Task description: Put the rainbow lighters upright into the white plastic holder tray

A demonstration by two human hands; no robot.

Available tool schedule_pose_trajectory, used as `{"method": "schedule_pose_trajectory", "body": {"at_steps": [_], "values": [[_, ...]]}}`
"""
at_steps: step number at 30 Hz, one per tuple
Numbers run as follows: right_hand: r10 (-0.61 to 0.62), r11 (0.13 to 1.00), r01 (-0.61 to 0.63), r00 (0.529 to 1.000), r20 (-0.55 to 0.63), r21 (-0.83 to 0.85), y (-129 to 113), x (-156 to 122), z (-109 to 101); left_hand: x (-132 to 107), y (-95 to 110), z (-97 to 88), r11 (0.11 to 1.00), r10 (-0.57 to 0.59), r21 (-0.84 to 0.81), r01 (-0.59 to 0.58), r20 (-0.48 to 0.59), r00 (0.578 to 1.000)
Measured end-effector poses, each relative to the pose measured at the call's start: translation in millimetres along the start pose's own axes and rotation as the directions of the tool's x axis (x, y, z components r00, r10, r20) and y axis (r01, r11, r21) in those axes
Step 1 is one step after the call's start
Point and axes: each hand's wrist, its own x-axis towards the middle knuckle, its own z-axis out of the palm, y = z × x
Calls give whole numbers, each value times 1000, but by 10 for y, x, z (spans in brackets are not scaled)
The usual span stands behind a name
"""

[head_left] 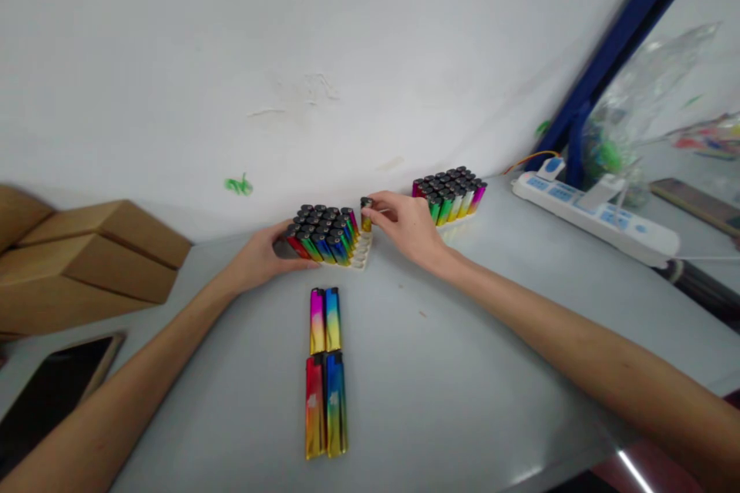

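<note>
A white tray [359, 253] near the wall holds upright lighters [324, 229] with black tops and shiny coloured bodies. My left hand [263, 256] grips its left side, thumb along the front and fingers round the back. At the tray's back right corner, my right hand [408, 225] pinches an upright gold lighter [366, 217]; I cannot tell whether its base is seated. Bare sockets show along the tray's right edge. In front lie several loose lighters in two pairs, among them a pink one [317, 321] and a red-and-gold one [314, 408].
Behind my right hand stands a second block of lighters [449, 196]. A white power strip [595, 216] with plugs lies at the right, by a blue frame [578, 119]. Cardboard boxes [109, 258] and a phone [58, 377] are at the left. The wall [347, 54] rises behind.
</note>
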Motion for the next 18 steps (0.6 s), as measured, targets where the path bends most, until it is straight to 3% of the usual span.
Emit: {"method": "schedule_pose_trajectory", "body": {"at_steps": [11,18], "values": [[7,1000,-5,997,81,-30,-71,3,-14,-12,27,1,1000,-12,10,12,-9,1000],[-33,998,37,997,75,-57,12,-109,-24,-10,33,19,1000,4,-1,-4,-10,1000]]}}
